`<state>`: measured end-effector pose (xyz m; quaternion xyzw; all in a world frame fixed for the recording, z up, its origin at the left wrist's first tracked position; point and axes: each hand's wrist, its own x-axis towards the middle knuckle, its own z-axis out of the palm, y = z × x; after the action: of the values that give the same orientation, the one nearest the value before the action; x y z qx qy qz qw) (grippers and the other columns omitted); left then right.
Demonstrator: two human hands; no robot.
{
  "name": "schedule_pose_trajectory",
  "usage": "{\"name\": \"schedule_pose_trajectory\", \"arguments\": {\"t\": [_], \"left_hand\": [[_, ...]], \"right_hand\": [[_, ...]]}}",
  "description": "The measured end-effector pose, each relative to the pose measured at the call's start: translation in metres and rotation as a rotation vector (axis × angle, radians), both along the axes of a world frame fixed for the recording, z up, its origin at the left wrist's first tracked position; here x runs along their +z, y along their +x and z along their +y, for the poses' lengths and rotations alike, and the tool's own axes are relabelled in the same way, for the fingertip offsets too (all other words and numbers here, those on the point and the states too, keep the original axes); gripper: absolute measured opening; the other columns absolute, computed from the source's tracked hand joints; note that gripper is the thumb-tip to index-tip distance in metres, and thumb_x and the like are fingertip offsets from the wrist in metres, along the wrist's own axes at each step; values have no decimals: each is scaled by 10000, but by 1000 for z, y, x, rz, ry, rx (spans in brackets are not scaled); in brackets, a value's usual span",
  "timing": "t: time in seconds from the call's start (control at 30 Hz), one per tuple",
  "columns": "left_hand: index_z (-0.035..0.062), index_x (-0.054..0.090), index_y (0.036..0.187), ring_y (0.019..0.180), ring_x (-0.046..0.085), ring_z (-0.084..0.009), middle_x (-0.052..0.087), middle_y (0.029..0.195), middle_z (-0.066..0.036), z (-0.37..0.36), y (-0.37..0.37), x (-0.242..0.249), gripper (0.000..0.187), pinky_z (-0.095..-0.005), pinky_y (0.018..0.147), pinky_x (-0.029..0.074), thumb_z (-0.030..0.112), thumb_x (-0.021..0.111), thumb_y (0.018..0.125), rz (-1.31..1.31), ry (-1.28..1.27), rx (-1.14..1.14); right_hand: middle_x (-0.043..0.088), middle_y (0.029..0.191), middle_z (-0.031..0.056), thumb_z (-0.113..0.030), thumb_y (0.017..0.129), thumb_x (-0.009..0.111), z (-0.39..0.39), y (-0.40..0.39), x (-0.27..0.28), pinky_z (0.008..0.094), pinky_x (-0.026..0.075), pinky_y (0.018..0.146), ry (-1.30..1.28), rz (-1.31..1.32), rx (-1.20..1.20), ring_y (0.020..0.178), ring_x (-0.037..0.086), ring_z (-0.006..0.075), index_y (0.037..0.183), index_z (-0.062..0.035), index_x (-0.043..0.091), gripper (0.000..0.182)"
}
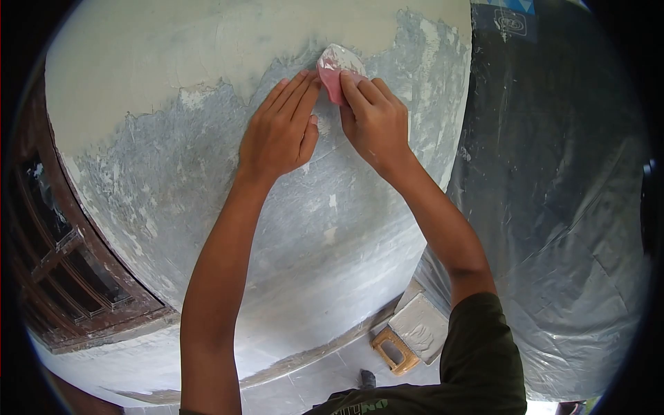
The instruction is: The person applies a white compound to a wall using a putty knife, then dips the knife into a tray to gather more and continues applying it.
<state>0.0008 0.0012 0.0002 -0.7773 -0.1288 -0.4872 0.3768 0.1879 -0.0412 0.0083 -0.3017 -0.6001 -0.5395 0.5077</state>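
Note:
A pink scraper [332, 81] with white paste on its upper part lies against the wall at the top centre. My right hand [379, 121] grips it, thumb and fingers pressed round its right side. Just left of the scraper, my left hand [280, 128] rests flat on the wall with its fingers stretched upward, the fingertips close to the scraper's left edge. The wall [332, 242] is patchy grey with rough white marks, and a smooth cream layer covers its upper part, ending in a ragged edge near both hands.
At the left is a brown wooden window frame [111, 273] with dark panes. Dark plastic sheeting [553, 207] hangs at the right. Below, a tray of pale paste [422, 325] sits by a yellowish stool [395, 351] on the tiled floor [318, 380].

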Motion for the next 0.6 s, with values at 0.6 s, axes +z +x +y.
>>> {"name": "schedule_pose_trajectory", "arguments": {"t": [0.6], "left_hand": [[-60,554,1375,1354,548,-312,605,1404,-199,3,2,-3,551,-446,1182,380,75,534,841,-37,24,-15]], "right_hand": [[662,898,31,-44,763,737,11,62,42,350,565,631,87,32,-29,821,636,236,1166,-76,696,407]]}}
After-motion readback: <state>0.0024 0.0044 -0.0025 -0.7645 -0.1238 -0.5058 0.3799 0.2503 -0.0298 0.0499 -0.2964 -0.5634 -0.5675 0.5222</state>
